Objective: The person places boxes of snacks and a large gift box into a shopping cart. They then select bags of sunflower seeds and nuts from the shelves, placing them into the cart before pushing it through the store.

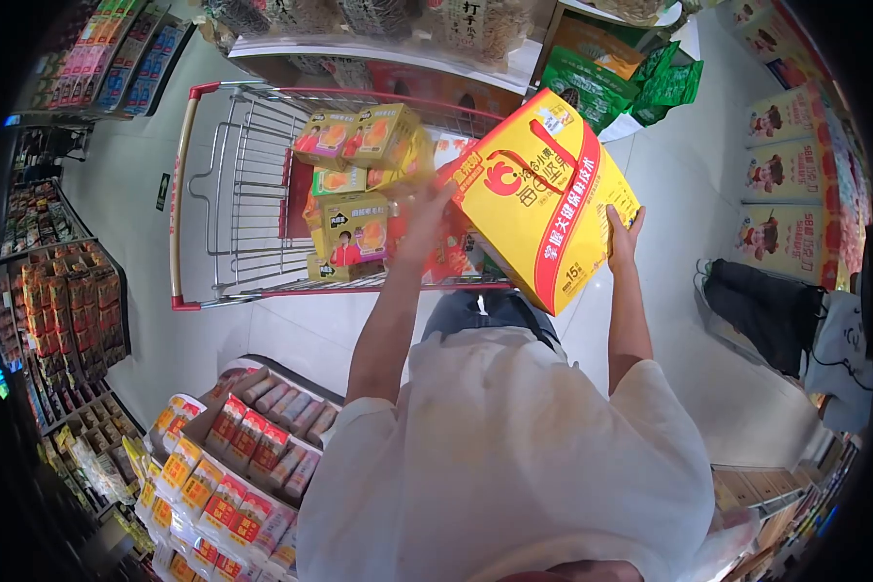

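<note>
Two hands on yellow gift box [538, 199] tilted over shopping cart [231, 194]: right hand [623, 233] fingers clamp its edge, left hand [425, 211] blurred, grip unclear. Risk: weak left hold drops it onto stacked cartons [359, 184].

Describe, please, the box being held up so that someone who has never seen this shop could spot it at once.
Find the wire shopping cart with red trim in the aisle. Over its right end, the left hand and right hand hold a big box. It is yellow with a broad red band, and far larger than the small yellow packs piled in the cart.
</note>
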`<state>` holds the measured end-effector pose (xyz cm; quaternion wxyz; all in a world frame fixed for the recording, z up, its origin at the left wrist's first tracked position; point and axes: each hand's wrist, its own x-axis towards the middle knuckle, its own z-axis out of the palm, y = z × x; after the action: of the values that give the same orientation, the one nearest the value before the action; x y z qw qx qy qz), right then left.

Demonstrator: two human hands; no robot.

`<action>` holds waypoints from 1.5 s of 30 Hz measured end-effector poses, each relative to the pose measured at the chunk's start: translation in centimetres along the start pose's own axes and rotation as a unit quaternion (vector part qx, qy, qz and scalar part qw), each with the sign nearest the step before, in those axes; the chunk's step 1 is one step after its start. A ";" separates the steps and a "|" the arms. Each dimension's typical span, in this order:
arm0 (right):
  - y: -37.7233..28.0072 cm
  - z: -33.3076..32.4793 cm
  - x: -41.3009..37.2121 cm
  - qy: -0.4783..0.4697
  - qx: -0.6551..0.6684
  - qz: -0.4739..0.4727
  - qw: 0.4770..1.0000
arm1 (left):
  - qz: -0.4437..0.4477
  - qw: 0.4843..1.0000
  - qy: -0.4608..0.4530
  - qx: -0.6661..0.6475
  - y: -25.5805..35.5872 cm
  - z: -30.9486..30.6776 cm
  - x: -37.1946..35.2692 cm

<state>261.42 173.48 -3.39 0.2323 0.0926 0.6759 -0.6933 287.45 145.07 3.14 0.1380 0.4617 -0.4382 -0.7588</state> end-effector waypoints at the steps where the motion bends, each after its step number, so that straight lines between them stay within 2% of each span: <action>1: -0.7 -0.5 0.5 -0.006 0.032 0.019 0.999 | -0.012 0.999 0.014 -0.034 -0.1 1.5 -0.2; 3: -1.9 -1.0 1.7 -0.014 0.069 0.034 0.997 | -0.034 0.993 0.042 -0.103 -0.3 4.1 -0.6; 6: -1.8 -1.7 2.7 -0.009 0.110 0.077 0.991 | 0.008 0.992 0.057 -0.113 -1.0 6.3 0.3; 7: -1.4 -2.2 2.7 -0.002 0.120 0.094 0.988 | 0.035 0.994 0.037 -0.098 -0.5 7.1 0.0; 10: 0.2 -3.6 1.7 -0.155 0.203 0.136 0.957 | 0.095 0.994 -0.004 -0.055 3.4 9.3 -3.1; 11: -0.6 -2.8 -0.1 -0.129 0.189 0.147 0.962 | 0.103 0.994 -0.005 -0.042 4.5 9.3 -4.6; 13: 0.1 -2.6 -2.1 -0.147 0.236 0.169 0.946 | 0.128 0.991 -0.010 -0.028 5.7 8.2 -6.9; 16: 0.5 0.3 -5.6 -0.157 0.263 0.178 0.935 | 0.175 0.984 -0.002 -0.018 6.6 4.1 -10.3; 18: 0.1 4.3 -8.9 -0.170 0.266 0.168 0.934 | 0.199 0.979 0.031 -0.004 7.4 -0.7 -12.6; 19: -0.4 6.8 -10.8 -0.180 0.265 0.156 0.934 | 0.215 0.974 0.040 0.054 7.2 -4.3 -12.9; 22: -0.6 15.6 -16.6 -0.220 0.272 0.143 0.926 | 0.231 0.970 0.035 -0.064 11.0 -12.9 -16.0; 26: 0.2 29.4 -23.5 -0.322 0.299 0.144 0.887 | 0.363 0.923 0.120 -0.034 15.4 -27.1 -18.0; 28: 0.7 36.3 -26.5 -0.371 0.303 0.146 0.866 | 0.412 0.891 0.185 -0.050 18.6 -32.4 -19.4; 30: 0.8 42.4 -30.1 -0.396 0.288 0.152 0.859 | 0.453 0.866 0.206 -0.060 20.6 -38.0 -20.5; 33: 3.7 49.5 -33.2 -0.453 0.247 0.111 0.849 | 0.465 0.850 0.238 -0.075 22.4 -43.9 -21.2; 35: 4.9 51.9 -35.2 -0.467 0.149 0.051 0.870 | 0.426 0.854 0.290 -0.071 22.1 -47.2 -19.8; 36: 5.7 53.0 -35.9 -0.471 0.099 0.021 0.876 | 0.406 0.855 0.315 -0.068 21.7 -48.5 -19.0; 37: 9.7 53.6 -35.6 -0.482 0.055 -0.021 0.874 | 0.408 0.852 0.325 -0.051 21.3 -49.2 -18.1; 39: 10.2 54.3 -37.4 -0.479 -0.061 0.030 0.875 | 0.411 0.844 0.343 -0.017 20.6 -49.6 -16.3; 40: 6.7 54.0 -40.4 -0.460 -0.129 0.122 0.870 | 0.413 0.840 0.352 -0.001 20.7 -49.1 -15.6; 41: 7.0 53.1 -41.1 -0.504 -0.178 0.021 0.845 | 0.402 0.818 0.406 0.064 20.6 -47.7 -15.8; 42: 7.3 52.3 -40.6 -0.533 -0.224 -0.084 0.811 | 0.415 0.807 0.415 0.066 20.9 -46.6 -15.3; 44: 8.1 50.4 -38.5 -0.529 -0.163 0.033 0.832 | 0.435 0.787 0.432 0.074 20.5 -44.3 -14.7; 45: 8.4 49.2 -37.0 -0.528 -0.129 0.092 0.835 | 0.421 0.794 0.434 0.058 20.3 -42.7 -14.9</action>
<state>306.69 132.71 8.88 0.6262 -0.2562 0.5227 -0.5186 326.59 119.50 19.78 0.5928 0.5194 -0.5268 -0.3184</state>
